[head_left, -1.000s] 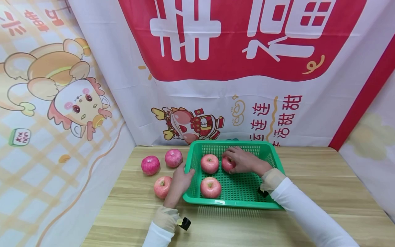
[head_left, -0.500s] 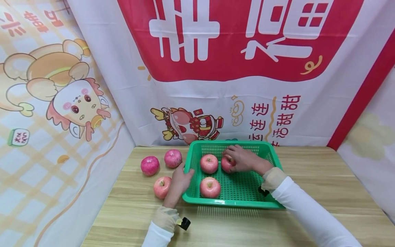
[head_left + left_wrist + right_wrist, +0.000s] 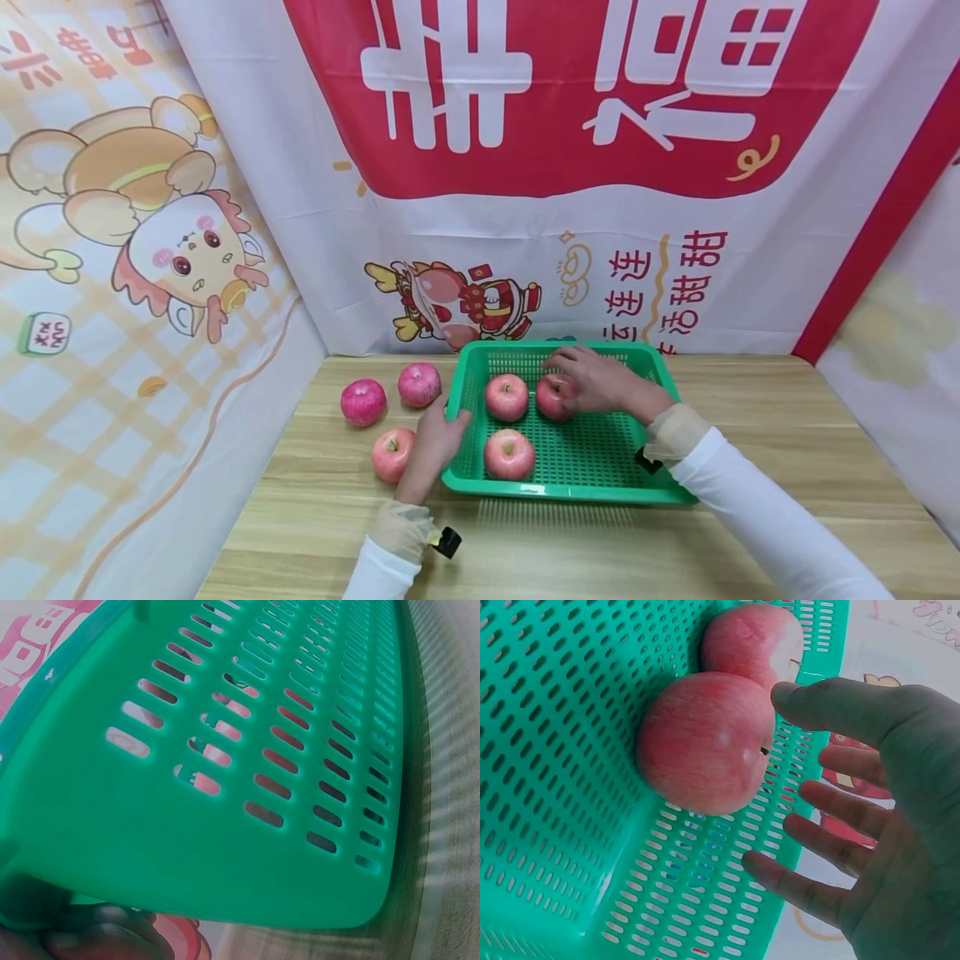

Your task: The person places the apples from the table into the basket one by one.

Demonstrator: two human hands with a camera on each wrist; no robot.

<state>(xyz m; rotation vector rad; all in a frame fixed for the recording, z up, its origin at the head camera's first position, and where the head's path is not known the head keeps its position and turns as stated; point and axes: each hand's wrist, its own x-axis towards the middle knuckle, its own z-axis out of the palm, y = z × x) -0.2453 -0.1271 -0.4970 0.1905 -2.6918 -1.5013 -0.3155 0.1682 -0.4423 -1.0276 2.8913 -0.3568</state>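
A green plastic basket (image 3: 570,495) stands on the table with three red apples inside: one at back left (image 3: 507,397), one at front left (image 3: 509,455), one at back centre (image 3: 557,397). My left hand (image 3: 437,435) grips the basket's left rim, thumb inside; in the left wrist view its fingers (image 3: 105,939) show at the rim's edge. My right hand (image 3: 600,380) is over the basket beside the back-centre apple. In the right wrist view its fingers are spread with nothing held, thumb tip close to the nearer apple (image 3: 705,742).
Left of the basket are two deep-pink round fruits (image 3: 363,402) and another apple (image 3: 393,455), partly behind my left hand. A printed cloth (image 3: 450,225) hangs right behind the basket. Wooden tabletop (image 3: 780,433) extends to the right.
My right hand has loosened from the back-centre apple and drawn slightly up and right, leaving more of the apple visible. My left hand stays on the basket rim.
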